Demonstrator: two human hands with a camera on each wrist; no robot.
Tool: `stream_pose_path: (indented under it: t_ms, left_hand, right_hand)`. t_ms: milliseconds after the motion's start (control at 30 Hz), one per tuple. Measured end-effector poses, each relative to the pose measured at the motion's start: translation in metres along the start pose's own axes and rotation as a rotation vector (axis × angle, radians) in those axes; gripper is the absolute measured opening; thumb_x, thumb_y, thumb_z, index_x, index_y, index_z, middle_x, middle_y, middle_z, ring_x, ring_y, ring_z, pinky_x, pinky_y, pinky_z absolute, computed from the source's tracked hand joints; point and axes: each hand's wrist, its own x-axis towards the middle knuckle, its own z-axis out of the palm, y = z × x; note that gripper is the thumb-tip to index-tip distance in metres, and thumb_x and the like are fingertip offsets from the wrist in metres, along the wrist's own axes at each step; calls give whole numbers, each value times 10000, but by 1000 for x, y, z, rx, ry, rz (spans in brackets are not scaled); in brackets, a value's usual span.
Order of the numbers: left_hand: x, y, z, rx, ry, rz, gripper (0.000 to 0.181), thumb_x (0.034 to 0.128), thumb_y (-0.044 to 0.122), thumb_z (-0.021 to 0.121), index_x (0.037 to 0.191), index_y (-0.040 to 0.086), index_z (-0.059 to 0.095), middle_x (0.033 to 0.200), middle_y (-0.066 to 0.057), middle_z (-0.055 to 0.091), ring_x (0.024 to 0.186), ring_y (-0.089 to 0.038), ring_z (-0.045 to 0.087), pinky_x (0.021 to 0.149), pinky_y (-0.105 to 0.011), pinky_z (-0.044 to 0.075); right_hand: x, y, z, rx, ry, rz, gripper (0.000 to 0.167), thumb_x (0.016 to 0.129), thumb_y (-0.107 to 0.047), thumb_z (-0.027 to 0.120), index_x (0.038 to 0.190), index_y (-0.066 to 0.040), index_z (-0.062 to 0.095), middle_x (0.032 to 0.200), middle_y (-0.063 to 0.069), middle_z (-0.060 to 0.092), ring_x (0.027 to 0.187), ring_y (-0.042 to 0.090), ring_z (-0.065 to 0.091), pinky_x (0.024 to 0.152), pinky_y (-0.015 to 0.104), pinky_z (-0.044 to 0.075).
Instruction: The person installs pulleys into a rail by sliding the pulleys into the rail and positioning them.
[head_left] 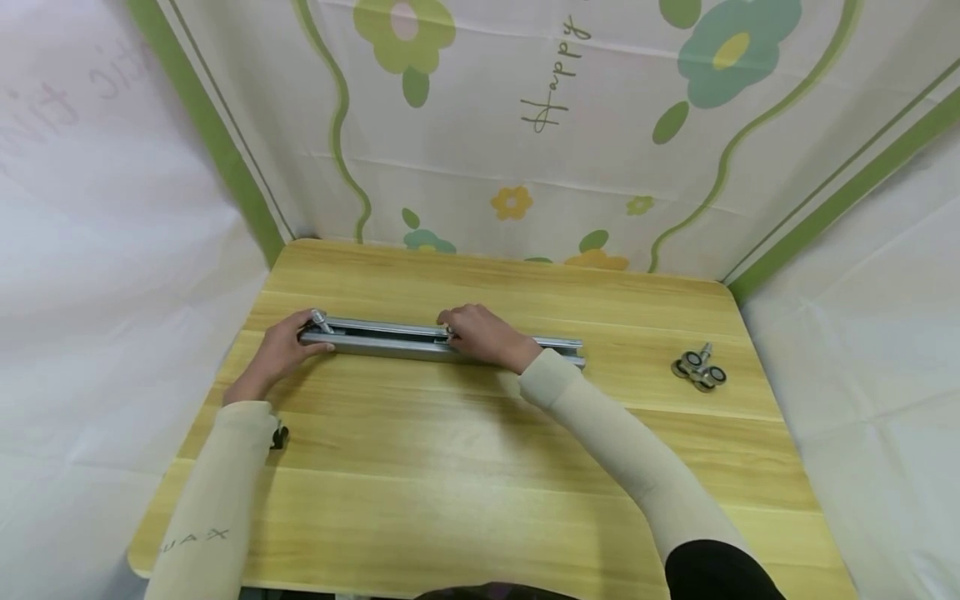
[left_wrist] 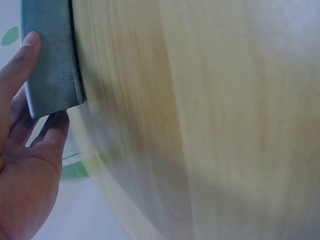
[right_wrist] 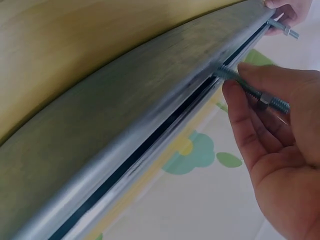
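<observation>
A grey metal channel rail [head_left: 390, 345] lies lengthwise on the table, its slot facing up. The left hand [head_left: 277, 353] grips its left end, thumb on the near wall and fingers at the end and far side; the left wrist view shows the thumb on the rail's flat side [left_wrist: 52, 65]. Beside those fingers, a bolt with a nut [head_left: 321, 321] sticks up from the slot at a tilt. Around mid-rail, the right hand [head_left: 487, 335] pinches a second threaded bolt [right_wrist: 278, 104] between thumb and fingers. Its lower end enters the slot; whatever sits inside the rail is hidden.
To the right on the wooden table [head_left: 420, 500] rests a roller trolley [head_left: 699, 370] with several wheels and a bolt pointing up. Patterned cloth [head_left: 465, 150] hangs behind the table's back edge, and white cloth flanks both sides.
</observation>
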Motion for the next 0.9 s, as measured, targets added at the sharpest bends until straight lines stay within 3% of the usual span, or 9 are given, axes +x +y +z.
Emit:
stream_pose_path:
  t_ms: [167,433,633,900]
  left_hand:
    - [-1,0,0,-2,10,4,625,949,168,825,1462,-39,534,1431,-342,559,1333,-533,515,1113,-687,411]
    - [-4,-1,0,-19,7,-5,619,950,158,823,1461,-42,536,1437,-342,558,1336,-526,517,1123,-683,405]
    - [-3,-1,0,-28,-4,-13,649,954,175,821,1482,-49,517,1499,-346,511,1403,-537,459,1155,-686,373]
    - [0,-1,1,-21,10,7,653,949,164,824,1481,-59,518,1486,-346,526,1386,-535,480,1146,-680,386]
  right_hand:
    - [-13,7,-4,-7,-5,78,513,998,-90,743,1479,-21,578,1324,151,712,1033,235,737,942,385,602]
    - [-48,30,-20,-91,75,187,506,1001,-192,764,1450,-12,613,1357,177,688,1158,330,703,959,465,599]
    - [-88,64,-37,-122,144,273,489,995,-200,766,1409,20,629,1366,221,669,1196,386,677,955,520,594]
    - [-158,121,-61,-117,179,463,447,1032,-185,702,1387,75,618,1371,316,625,1141,473,667,924,617,567]
